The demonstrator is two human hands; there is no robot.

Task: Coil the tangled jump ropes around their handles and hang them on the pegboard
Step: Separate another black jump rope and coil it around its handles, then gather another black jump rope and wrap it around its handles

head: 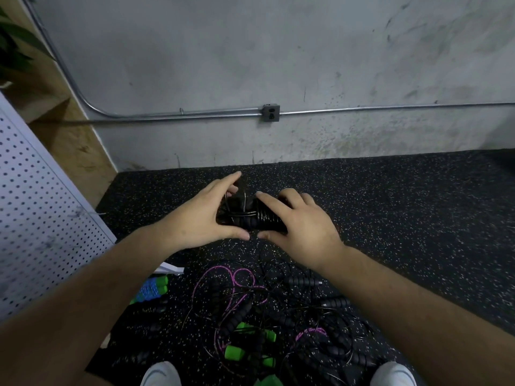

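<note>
A coiled black rope [244, 215] is held between the two hands, above the floor. One end of it is gripped by the left hand [199, 218], with the thumb below and the fingers curved over the top. The other end is gripped by the right hand [302, 227], whose fingers are curled over the ribbed handles. The thin cord is judged to be light, springy and a little slippery, so the turns can loosen if they are not pressed. The stiff handles are the better place to be held. The tangled ropes [264, 316] are seen below the wrists, and the pegboard [41, 207] well to the left of the left hand.
</note>
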